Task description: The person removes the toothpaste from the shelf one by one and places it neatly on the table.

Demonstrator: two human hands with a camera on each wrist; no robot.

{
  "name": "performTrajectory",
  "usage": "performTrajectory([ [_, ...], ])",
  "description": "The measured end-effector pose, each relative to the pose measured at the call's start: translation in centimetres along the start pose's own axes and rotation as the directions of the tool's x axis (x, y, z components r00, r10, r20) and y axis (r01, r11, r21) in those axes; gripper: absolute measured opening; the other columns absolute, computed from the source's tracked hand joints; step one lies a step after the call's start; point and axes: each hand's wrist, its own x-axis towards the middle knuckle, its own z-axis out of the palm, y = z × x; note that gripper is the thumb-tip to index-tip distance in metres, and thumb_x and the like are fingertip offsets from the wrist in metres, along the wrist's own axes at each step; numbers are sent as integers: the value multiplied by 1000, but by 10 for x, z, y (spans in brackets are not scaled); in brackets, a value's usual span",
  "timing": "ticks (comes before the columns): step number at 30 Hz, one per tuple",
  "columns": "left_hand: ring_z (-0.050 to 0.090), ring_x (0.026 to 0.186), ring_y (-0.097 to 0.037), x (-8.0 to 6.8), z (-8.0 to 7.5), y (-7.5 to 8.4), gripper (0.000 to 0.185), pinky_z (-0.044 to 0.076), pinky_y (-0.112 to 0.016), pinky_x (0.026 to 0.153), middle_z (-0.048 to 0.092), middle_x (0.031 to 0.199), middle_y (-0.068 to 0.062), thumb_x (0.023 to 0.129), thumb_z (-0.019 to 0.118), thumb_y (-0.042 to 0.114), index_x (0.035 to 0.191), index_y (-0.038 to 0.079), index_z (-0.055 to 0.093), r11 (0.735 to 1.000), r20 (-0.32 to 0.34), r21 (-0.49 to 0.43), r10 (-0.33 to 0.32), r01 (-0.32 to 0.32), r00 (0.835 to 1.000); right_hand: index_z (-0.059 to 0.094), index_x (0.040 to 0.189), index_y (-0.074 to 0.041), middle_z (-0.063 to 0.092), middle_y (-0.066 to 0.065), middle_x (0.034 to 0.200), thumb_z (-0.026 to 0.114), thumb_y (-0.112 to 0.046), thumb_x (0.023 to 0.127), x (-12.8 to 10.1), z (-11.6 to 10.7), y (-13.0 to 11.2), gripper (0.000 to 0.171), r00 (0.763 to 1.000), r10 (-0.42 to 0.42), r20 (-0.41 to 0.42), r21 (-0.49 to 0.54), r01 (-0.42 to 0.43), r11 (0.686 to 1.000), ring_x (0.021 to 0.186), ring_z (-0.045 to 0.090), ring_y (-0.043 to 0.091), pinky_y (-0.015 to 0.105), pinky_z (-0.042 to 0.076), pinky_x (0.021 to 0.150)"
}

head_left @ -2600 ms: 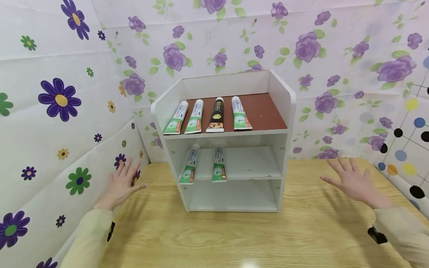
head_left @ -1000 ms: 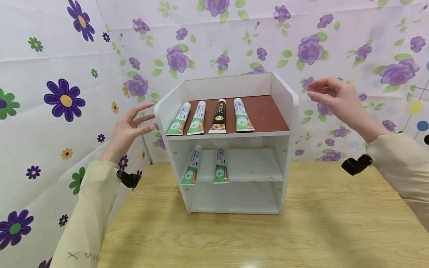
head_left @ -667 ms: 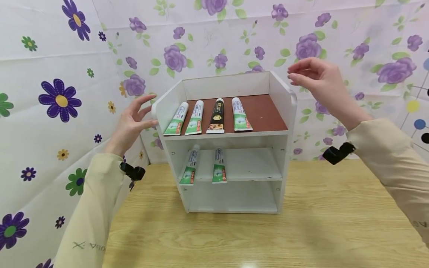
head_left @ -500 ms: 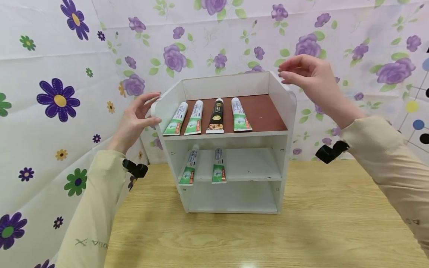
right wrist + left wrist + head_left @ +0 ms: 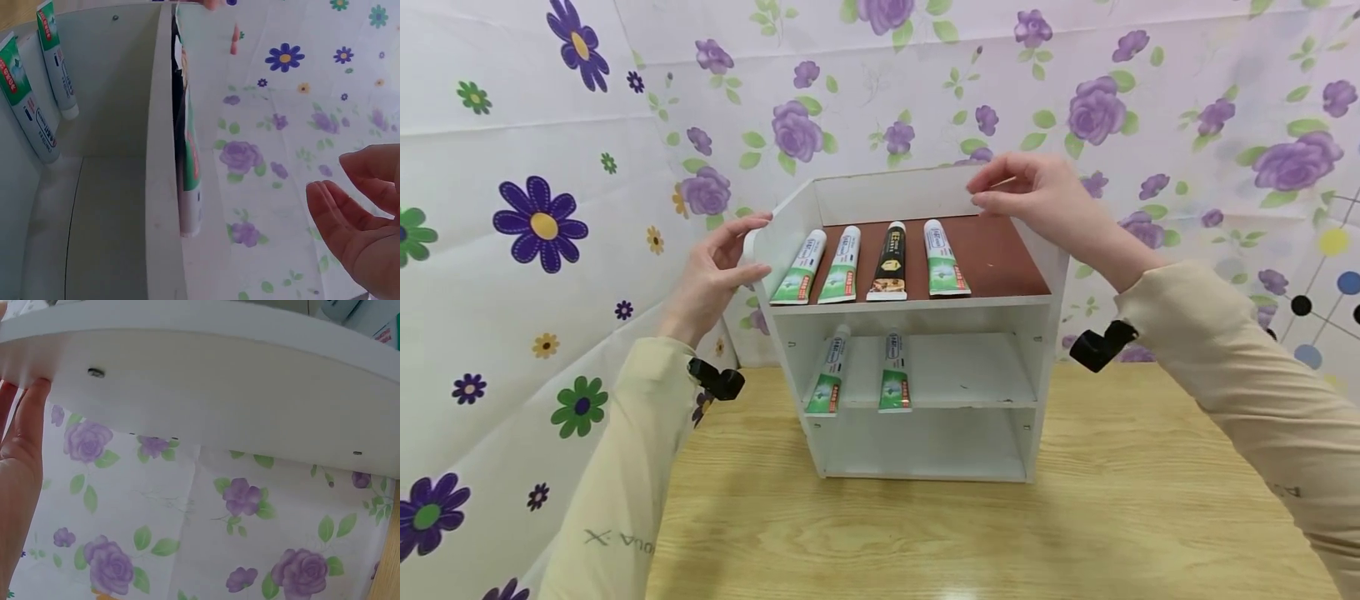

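A white three-level shelf unit (image 5: 985,302) stands on the wooden table (image 5: 925,533). Its brown top level carries three green-and-white tubes (image 5: 842,264) and one black tube (image 5: 889,261); two more green-and-white tubes (image 5: 895,371) lie on the middle level. My left hand (image 5: 715,271) rests against the top front corner of the unit's left wall (image 5: 219,381), fingers on its edge. My right hand (image 5: 1037,196) hovers over the back right of the top level with fingers loosely bent, holding nothing. In the right wrist view that hand (image 5: 362,219) is bare beside the shelf board (image 5: 162,156).
Floral cloth walls (image 5: 535,250) close in behind and on the left, near the unit's left side. A dotted cloth (image 5: 1322,275) hangs at the right. The bottom level (image 5: 925,442) of the unit holds nothing. The table's bare wood stretches in front.
Both hands rose from the table to the unit. The left hand reached the left wall's corner; the right hand swung left and lowered over the top level.
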Motion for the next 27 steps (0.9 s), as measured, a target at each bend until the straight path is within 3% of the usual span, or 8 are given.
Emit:
performTrajectory([
  [4,29,126,-26,-1,2,-5,51,40,-28,87,36,136,-15,76,53,-23,122,-2,51,999,-16,-19,41,-42,999,62,102,0,60,10,97,62,-12,85,6,15,7,20,997,28,65,-80,-23,997,84,59,22,31,46,75],
  [10,27,127,-24,1,3,-8,49,38,-29,90,36,135,-17,76,53,-22,121,-2,52,997,-19,-2,82,-82,996,61,101,5,61,11,90,61,-2,84,10,31,18,19,992,58,114,-133,-43,990,80,57,20,23,45,69],
  [17,32,122,-27,-1,1,-10,48,41,-29,86,39,134,-15,76,54,-21,119,0,54,998,-60,-30,58,-60,997,60,103,4,59,11,93,60,-2,85,10,39,22,19,984,106,143,-145,-86,986,85,55,21,25,45,70],
  [27,33,121,-28,0,2,-10,48,42,-29,85,39,134,-14,77,55,-19,120,1,54,999,-65,-5,54,-54,996,60,103,4,60,14,94,64,-7,84,12,42,32,22,972,178,155,-225,-141,964,87,56,26,34,44,77],
])
